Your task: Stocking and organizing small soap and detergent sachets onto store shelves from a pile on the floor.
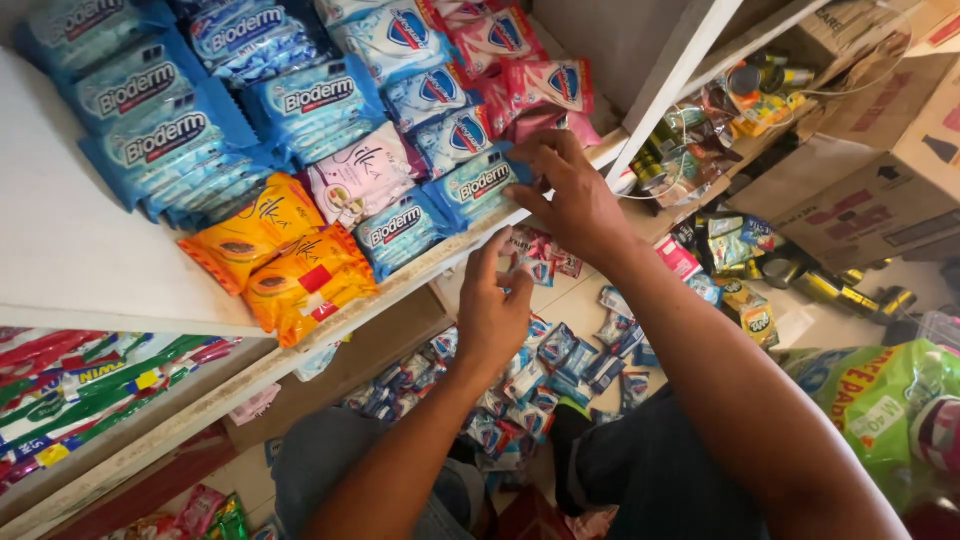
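White shelf (420, 268) boards carry rows of soap packets, and the right hand (572, 195) pinches a blue packet (478, 184) lying just left of its fingers, long axis along the shelf edge, while the left hand (492, 312) hovers below, loosely curled and empty.

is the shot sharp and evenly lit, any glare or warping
Head view: mostly sharp, soft even daylight; the packets show small glossy highlights, no heavy glare; the shelf edge bows from wide-lens distortion; the right hand and left hand are clear, the floor below is dimmer.
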